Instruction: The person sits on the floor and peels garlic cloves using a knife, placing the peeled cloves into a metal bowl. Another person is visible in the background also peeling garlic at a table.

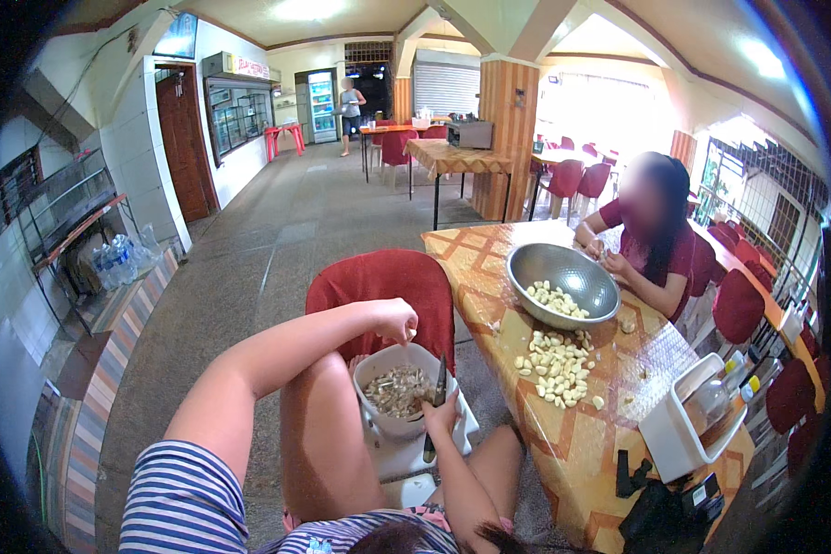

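Observation:
My left hand (396, 321) is raised over the far rim of a white plastic tub (419, 428), pinching a small pale piece that looks like a garlic clove (411, 334). Inside the tub lies a brownish heap of what look like unpeeled garlic cloves and skins (396, 389). At the tub's near right side, my right hand (440, 417) grips a knife (442, 377), its dark blade pointing up and its handle below the hand. The tub rests on the white seat of a plastic chair with a red back cover (381, 287), between my knees.
Right of me, a table (498, 277) carries a pile of peeled garlic cloves (559, 367), a metal basin (561, 277) partly filled with cloves, and a white bin of bottles (692, 415). A seated person (654, 235) works across it. Another person (350, 111) stands far back.

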Motion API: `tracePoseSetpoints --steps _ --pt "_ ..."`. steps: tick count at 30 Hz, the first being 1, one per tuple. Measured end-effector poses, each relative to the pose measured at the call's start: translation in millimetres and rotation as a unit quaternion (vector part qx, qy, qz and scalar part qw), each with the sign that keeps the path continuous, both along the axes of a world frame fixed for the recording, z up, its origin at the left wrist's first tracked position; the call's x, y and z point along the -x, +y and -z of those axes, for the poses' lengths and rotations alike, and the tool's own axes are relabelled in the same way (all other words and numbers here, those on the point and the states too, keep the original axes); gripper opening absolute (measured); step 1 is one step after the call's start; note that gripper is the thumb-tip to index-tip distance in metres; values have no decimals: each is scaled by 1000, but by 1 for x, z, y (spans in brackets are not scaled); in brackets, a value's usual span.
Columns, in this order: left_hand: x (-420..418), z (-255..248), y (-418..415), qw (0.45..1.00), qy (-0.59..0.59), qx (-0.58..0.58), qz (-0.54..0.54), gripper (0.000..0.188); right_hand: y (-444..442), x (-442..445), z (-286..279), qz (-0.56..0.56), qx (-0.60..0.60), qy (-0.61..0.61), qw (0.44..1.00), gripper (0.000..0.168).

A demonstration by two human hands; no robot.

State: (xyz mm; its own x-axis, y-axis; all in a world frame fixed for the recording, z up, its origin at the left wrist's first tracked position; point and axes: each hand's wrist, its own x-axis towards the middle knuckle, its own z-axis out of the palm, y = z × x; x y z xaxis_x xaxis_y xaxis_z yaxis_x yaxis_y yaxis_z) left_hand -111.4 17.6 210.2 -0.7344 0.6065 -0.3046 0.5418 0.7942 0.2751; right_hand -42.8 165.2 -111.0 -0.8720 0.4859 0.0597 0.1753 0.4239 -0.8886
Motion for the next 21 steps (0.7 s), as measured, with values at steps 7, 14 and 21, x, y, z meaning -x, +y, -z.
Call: tracePoseSetpoints --steps 7,14,21 --pt "-31 4 -61 1000 -7 -18 11 40 -19 -27 -31 -3 125 10 992 93" --pt "-58 2 -86 996 34 -78 20 36 12 -57 -66 13 178 -32 983 89" --pt "-85 -21 -126 962 57 -240 -121 32 28 -93 -114 -35 188 -12 981 90"
